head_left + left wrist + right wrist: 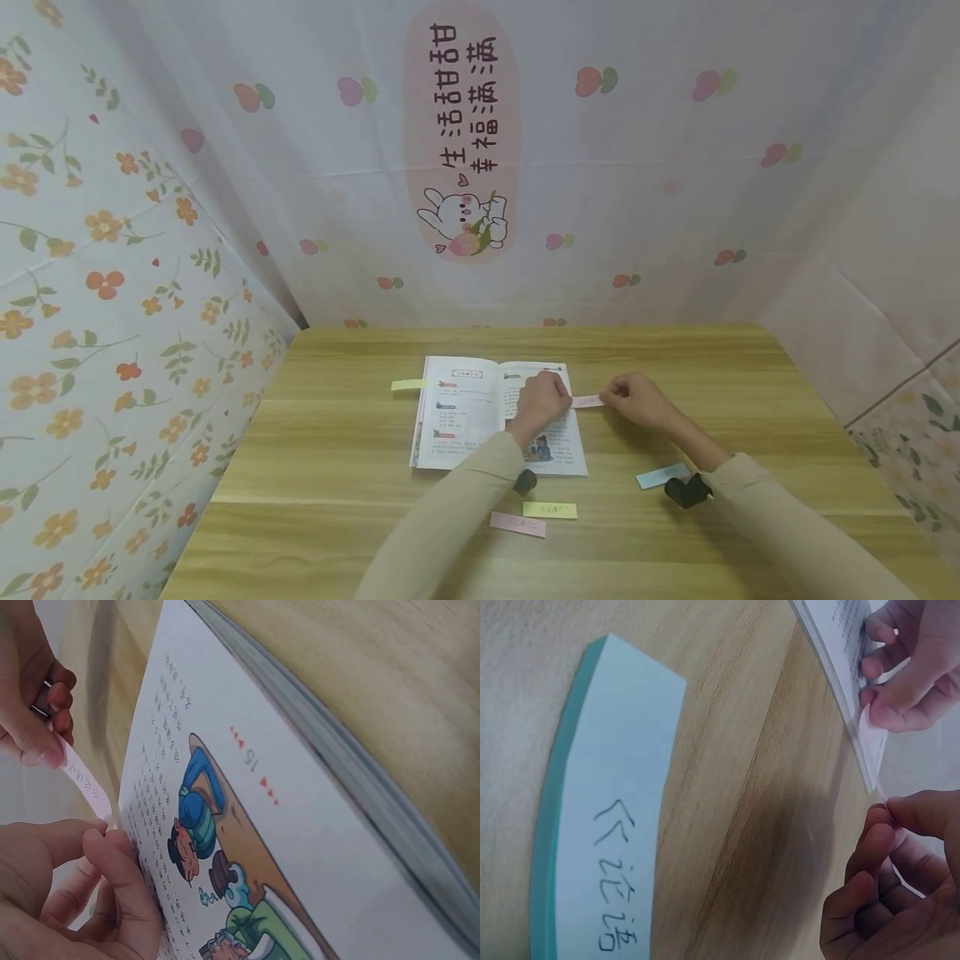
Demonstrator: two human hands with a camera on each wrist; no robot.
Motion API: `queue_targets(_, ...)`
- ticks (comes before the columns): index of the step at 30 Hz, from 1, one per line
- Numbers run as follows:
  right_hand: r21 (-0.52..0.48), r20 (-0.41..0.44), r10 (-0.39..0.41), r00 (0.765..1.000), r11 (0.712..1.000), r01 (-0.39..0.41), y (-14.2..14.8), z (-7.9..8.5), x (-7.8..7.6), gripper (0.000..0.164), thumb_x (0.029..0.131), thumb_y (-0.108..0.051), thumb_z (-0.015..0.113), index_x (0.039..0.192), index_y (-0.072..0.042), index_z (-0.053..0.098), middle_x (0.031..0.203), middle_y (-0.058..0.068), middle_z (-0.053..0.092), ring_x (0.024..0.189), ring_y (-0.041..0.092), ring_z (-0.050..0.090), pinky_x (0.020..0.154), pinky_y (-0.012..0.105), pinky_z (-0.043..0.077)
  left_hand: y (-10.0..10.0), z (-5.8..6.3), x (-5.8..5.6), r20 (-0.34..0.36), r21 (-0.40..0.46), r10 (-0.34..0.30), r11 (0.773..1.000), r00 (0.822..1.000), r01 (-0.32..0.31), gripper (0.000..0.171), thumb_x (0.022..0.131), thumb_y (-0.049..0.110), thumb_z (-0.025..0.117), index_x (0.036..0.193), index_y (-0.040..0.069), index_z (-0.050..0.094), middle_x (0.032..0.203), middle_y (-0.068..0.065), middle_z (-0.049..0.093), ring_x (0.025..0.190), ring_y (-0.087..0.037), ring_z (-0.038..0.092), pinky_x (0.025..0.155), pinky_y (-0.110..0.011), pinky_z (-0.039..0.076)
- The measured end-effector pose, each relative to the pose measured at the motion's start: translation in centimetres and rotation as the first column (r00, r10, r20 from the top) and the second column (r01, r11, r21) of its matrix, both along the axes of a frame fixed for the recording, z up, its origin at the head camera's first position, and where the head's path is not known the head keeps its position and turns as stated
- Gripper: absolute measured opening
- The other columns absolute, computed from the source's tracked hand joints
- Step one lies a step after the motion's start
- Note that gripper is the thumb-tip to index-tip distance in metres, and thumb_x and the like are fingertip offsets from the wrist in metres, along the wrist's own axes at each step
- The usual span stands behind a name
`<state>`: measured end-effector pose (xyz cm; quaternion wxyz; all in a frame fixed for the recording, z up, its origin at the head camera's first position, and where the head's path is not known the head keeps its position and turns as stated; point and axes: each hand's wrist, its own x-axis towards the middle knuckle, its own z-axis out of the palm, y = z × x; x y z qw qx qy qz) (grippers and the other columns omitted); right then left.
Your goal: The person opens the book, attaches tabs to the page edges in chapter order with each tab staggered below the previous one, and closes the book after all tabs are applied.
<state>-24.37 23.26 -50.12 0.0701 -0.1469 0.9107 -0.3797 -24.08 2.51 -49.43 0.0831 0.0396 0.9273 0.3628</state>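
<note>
A pink sticky note strip (588, 401) with handwriting stretches between the two hands at the right edge of an open book (459, 425). My left hand (542, 403) pinches the strip's left end above the right page. The other end is pinched between thumb and fingers of my right hand (639, 402), just off the page. In the left wrist view the strip (84, 784) bows slightly between both pinches, beside the page with a coloured picture (217, 847). A yellow sticky strip (408, 385) juts from the book's left edge.
A blue sticky note pad (663, 475) with writing lies near the right wrist. In front of the book lie a yellow pad (550, 510) and a pink pad (518, 524). The wooden table (315, 517) meets patterned curtains (645, 208) behind.
</note>
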Motion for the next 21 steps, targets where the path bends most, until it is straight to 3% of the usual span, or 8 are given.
queue_targets(6,0.014,-0.002,0.001,1.0,1.0,-0.001,-0.03,-0.1,0.01,0.018,0.099,-0.012,0.065,0.086,-0.001,0.072,0.073,0.004,0.061,0.065,0.017,0.051,0.055,0.029,0.043,0.11,-0.16,-0.04,0.009,-0.01,0.006,1.0,1.0,-0.006,0.009,0.087,0.011,0.073,0.079,0.01,0.07,0.071,0.003,0.061,0.06,-0.013,0.058,0.054,-0.025,0.049)
queue_targets(13,0.02,0.004,0.006,1.0,1.0,-0.006,-0.05,-0.25,-0.06,0.018,0.099,-0.011,0.065,0.087,-0.001,0.073,0.073,0.004,0.061,0.064,0.016,0.05,0.054,0.028,0.042,0.49,-0.32,-0.17,0.029,-0.015,0.007,1.0,1.0,-0.006,0.026,0.087,0.007,0.073,0.064,0.011,0.061,0.061,0.002,0.057,0.051,-0.011,0.052,0.045,-0.023,0.041)
queue_targets(21,0.024,0.038,-0.009,0.999,1.0,0.008,-0.11,-0.02,-0.08,0.019,0.099,-0.011,0.064,0.085,-0.002,0.072,0.073,0.007,0.063,0.063,0.016,0.051,0.053,0.027,0.042,0.58,-0.94,-0.77,0.065,-0.025,0.02,1.0,0.998,-0.019,0.03,0.086,0.008,0.074,0.06,0.011,0.06,0.056,0.001,0.056,0.047,-0.011,0.048,0.043,-0.024,0.037)
